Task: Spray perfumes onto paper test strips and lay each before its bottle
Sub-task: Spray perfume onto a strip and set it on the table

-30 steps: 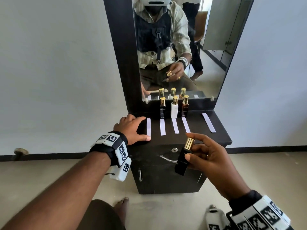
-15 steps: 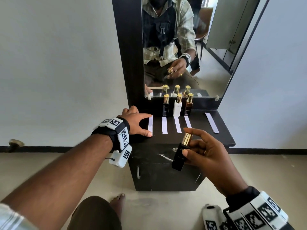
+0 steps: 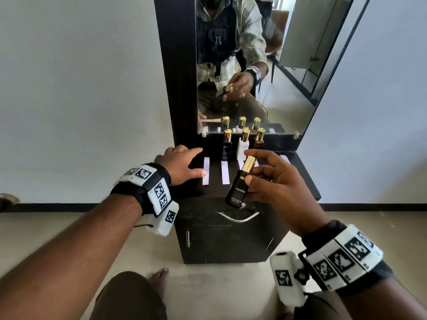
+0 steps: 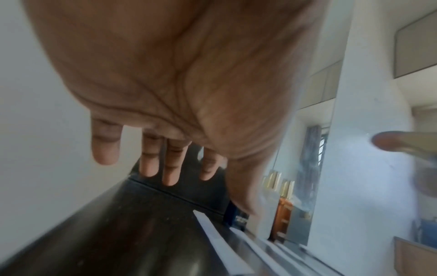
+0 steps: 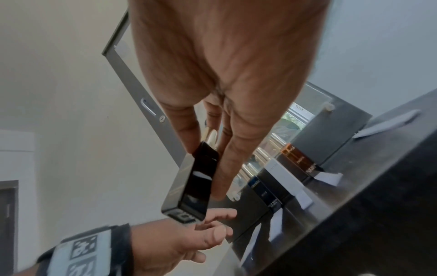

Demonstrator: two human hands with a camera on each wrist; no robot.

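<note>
My right hand (image 3: 249, 167) holds a black perfume bottle (image 3: 239, 185) with a gold cap, tilted, above the front of the black dresser top (image 3: 307, 183). Thumb and fingers pinch its upper part, as the right wrist view shows on the bottle (image 5: 191, 184). My left hand (image 3: 198, 161) is spread with straight fingers over the top's left end. Its thumb tip lies beside the leftmost white paper strip (image 3: 206, 174). A second strip (image 3: 224, 173) lies to the right; others are partly hidden. Against the mirror stand a dark bottle (image 3: 227, 146), a white bottle (image 3: 243, 146) and a brown bottle (image 3: 259, 139).
A mirror (image 3: 254, 65) in a dark frame rises behind the bottles. One more strip (image 3: 286, 159) lies at the far right of the top. Below are a drawer with a metal handle (image 3: 238, 218) and a cabinet door. My bare foot (image 3: 159, 277) rests on the floor.
My right hand has lifted the black bottle up and forward, over the dresser's front edge. My left hand has stayed by the leftmost strip.
</note>
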